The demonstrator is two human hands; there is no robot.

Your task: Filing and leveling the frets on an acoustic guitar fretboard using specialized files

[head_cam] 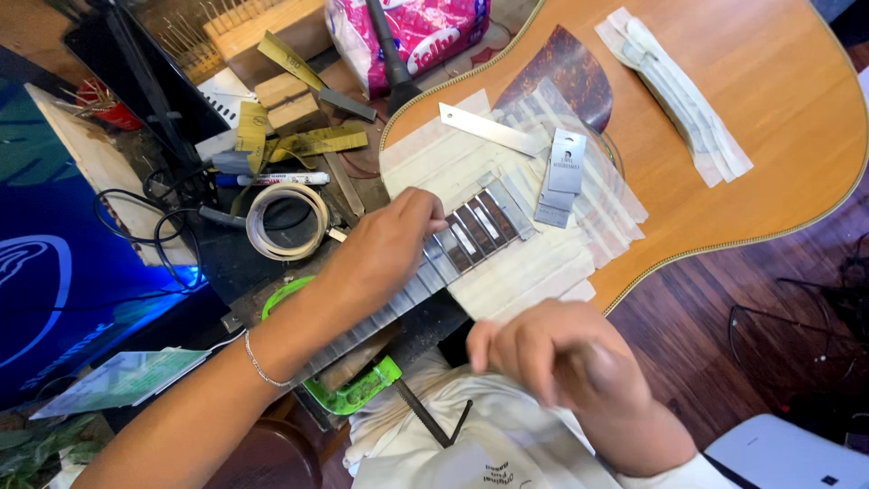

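1. Cluttered workbench [226,263] over a dark wood floor [706,326]. An acoustic guitar [769,136] lies flat on it, body to the upper right, neck running down-left toward the person.
2. Guitar top around the end of the fretboard [475,226] is covered in strips of pale masking tape [453,158]. More used tape is wadded on the body at the upper right.
3. Left hand [385,249] rests palm-down on the neck, fingers curled loosely over the frets, fingertips at the taped end. It presses more than it grips; nothing is visibly held in it.
4. Right hand [552,349] sits just below the neck by the guitar's edge, motion-blurred. Fingers look bunched into a loose fist; cannot tell if they hold anything.
5. On the taped top: a thin steel ruler [489,129] and two small grey packets [561,177], lying loose near the soundhole.
6. Left of the neck: a roll of tape [288,220], a marker pen [272,179], yellow measuring tape, wood blocks, black cables.
7. A green plastic clamp [358,389] sits under the neck near the person. A white cloth [489,444] lies on their lap with an L-shaped metal key on it.
8. Risks, as a judgement:
   - the ruler or packets could slide and scratch bare finish if the guitar is nudged;
   - the fast right hand could knock the guitar's edge;
   - hard pressure from the left hand could shift the neck on its support;
   - the key could slip off the cloth.
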